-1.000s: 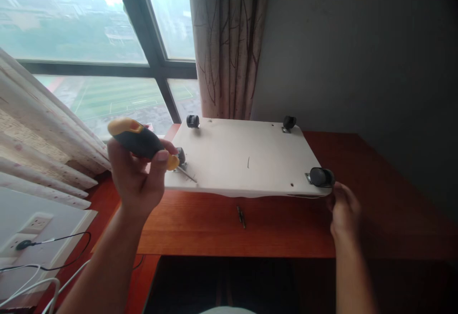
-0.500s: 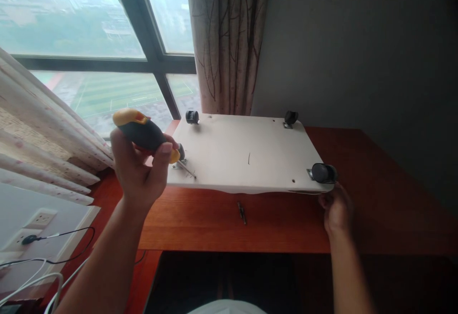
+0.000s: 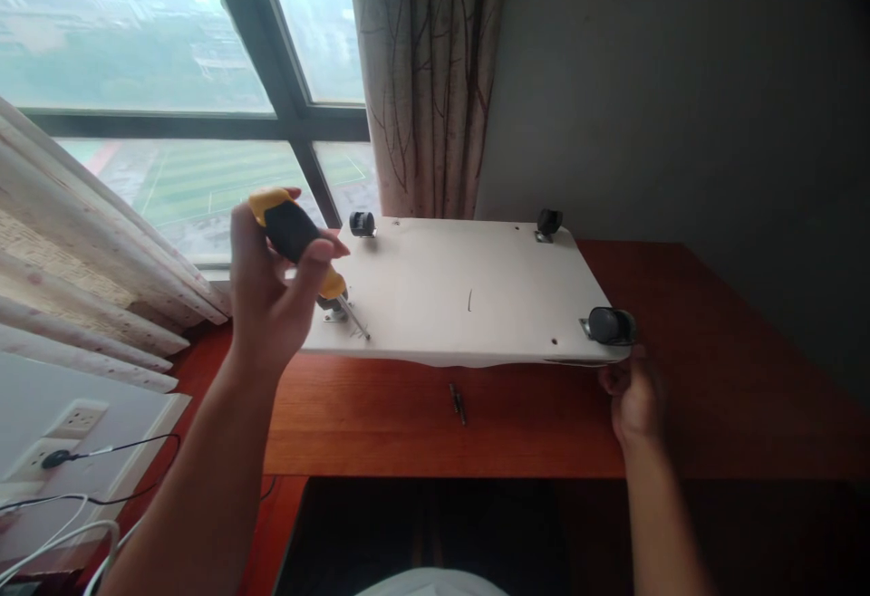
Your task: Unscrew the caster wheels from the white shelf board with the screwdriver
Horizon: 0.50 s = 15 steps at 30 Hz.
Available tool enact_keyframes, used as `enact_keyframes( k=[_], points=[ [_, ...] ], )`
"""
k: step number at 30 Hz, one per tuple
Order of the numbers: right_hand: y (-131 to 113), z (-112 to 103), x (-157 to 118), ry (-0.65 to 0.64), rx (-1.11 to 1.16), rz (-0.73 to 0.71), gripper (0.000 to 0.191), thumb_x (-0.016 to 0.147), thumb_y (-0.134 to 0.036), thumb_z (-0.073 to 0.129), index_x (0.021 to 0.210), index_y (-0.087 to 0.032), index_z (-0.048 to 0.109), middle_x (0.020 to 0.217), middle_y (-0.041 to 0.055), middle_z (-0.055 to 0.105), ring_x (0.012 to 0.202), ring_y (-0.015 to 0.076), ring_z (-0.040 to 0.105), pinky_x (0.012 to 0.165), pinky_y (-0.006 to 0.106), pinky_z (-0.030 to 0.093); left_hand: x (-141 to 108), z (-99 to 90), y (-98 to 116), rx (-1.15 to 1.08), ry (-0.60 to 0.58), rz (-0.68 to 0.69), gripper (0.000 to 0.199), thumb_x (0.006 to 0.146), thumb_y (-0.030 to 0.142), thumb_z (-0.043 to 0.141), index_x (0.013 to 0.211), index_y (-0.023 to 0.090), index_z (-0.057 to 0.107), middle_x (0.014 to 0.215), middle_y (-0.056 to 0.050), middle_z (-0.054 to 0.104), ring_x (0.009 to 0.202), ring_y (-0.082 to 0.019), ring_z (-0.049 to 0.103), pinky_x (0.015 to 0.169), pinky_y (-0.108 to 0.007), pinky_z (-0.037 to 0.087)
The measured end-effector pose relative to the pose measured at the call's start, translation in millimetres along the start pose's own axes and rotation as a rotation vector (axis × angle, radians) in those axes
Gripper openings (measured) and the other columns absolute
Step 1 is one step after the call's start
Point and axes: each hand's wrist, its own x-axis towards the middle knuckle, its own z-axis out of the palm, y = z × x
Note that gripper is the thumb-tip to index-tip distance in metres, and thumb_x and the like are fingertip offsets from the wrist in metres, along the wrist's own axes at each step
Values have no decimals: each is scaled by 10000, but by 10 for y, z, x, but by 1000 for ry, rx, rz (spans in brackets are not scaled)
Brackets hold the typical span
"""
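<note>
My left hand is closed round the yellow and black handle of a screwdriver. The screwdriver's shaft slants down to the right, its tip at the near left part of a white board. A black caster wheel sits just behind the shaft, partly hidden. At the board's near right corner, my right hand grips the edge, its fingers partly hidden beneath. Another caster stands on that corner. Two more casters, at far left and far right, stand on the board.
The board lies on a reddish wooden table. A few small metal pieces lie between the board and the table's front edge. A window with curtains is behind and left. Sockets and cables are at the lower left.
My left hand has shifted slightly right and turned round the screwdriver handle, which now stands steeper. My right hand stays at the board's corner.
</note>
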Motion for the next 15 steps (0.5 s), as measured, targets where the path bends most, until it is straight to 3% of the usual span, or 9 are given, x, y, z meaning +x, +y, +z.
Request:
enact_keyframes(
  k=[3, 6, 9, 12, 15],
  points=[
    [-5, 8, 4, 0, -10, -6, 432, 769, -578, 690, 734, -172, 550, 591, -41, 518, 481, 81, 455, 438, 219, 299, 74, 11, 79, -260, -86, -53, 417, 841, 493, 695, 1110, 193, 590, 935, -35, 701, 859, -207, 691, 824, -402, 560],
    [-1, 12, 12, -4, -11, -3, 436, 768, -584, 685, 720, -175, 542, 584, -43, 509, 469, 81, 443, 442, 227, 298, 183, -15, 128, -417, -171, -155, 475, 744, 489, 769, 1091, 198, 623, 1046, -73, 688, 828, -223, 687, 770, -411, 585],
    [2, 11, 7, -14, 5, -2, 436, 766, -587, 688, 715, -178, 544, 579, -43, 510, 470, 83, 438, 444, 231, 299, 297, -28, 99, -501, -248, -202, 570, 679, 545, 790, 1106, 204, 626, 905, -67, 680, 718, -217, 655, 657, -404, 580],
    [-9, 12, -13, -34, -9, 5, 449, 779, -609, 667, 719, -178, 555, 579, -36, 514, 481, 90, 455, 446, 232, 305, 370, 16, 43, -563, -312, -187, 486, 651, 517, 831, 957, 205, 619, 679, -3, 586, 528, -140, 544, 499, -324, 501],
    [-33, 17, -30, -52, -6, 21, 444, 768, -601, 683, 728, -178, 555, 582, -36, 509, 494, 94, 464, 443, 227, 309, 373, 113, 49, -579, -333, -184, 393, 705, 453, 832, 896, 204, 594, 636, 30, 506, 449, -81, 433, 429, -262, 389]
  ],
)
